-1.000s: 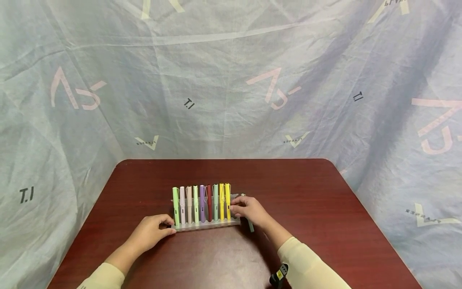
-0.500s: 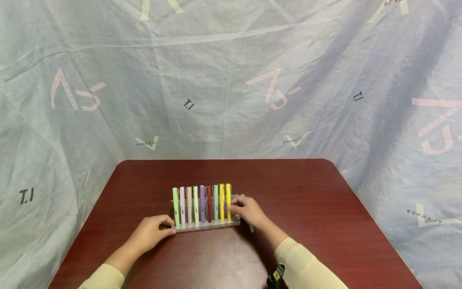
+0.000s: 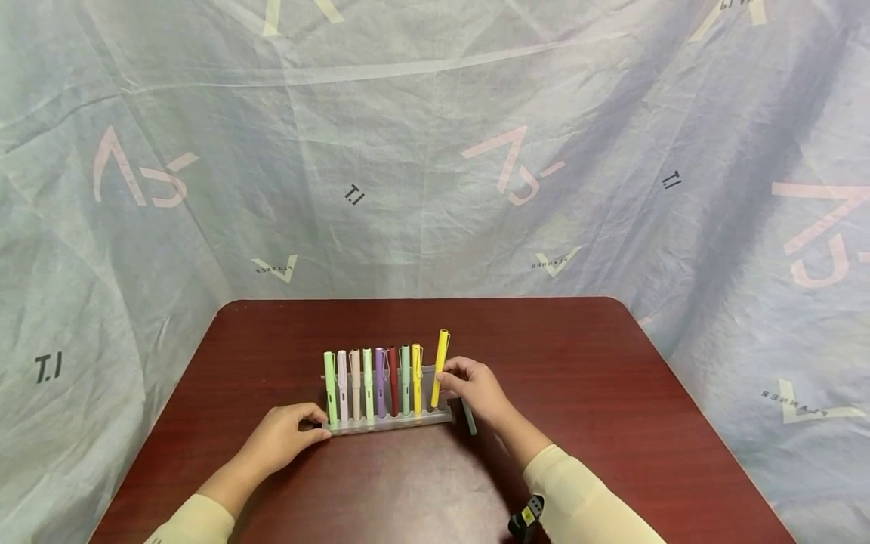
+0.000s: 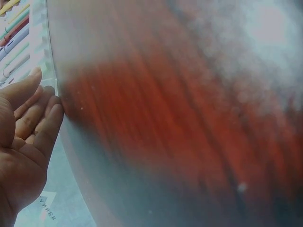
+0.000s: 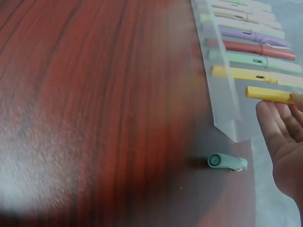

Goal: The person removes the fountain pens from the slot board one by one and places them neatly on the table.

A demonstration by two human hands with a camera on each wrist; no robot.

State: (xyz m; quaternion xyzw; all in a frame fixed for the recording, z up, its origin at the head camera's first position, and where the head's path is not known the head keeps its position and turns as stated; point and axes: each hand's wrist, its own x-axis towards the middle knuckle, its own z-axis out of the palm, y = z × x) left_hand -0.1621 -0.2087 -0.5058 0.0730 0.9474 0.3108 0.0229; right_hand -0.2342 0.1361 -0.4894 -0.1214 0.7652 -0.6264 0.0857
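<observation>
A clear pen stand point(image 3: 387, 425) holds a row of capped pens in light green, pale pink, beige, purple, dark red, teal and yellow. My left hand point(image 3: 282, 440) pinches the stand's left front corner between thumb and fingers. My right hand point(image 3: 479, 389) pinches a yellow pen point(image 3: 442, 355), raised a little above the stand's right end and tilted to the right. In the right wrist view this yellow pen point(image 5: 267, 94) is apart from the other yellow pen point(image 5: 241, 74), which sits in its slot. The fingers hide part of the held pen.
A grey-green pen point(image 3: 470, 418) lies on the dark red table point(image 3: 544, 340) just right of the stand; its end point(image 5: 222, 161) faces the right wrist camera. A black device point(image 3: 526, 517) is by the right sleeve. Printed grey cloth point(image 3: 421, 151) surrounds the table.
The rightmost yellow pen has come up out of its slot with my right hand, and has shifted and leaned to the right. My left hand stays at the stand's corner.
</observation>
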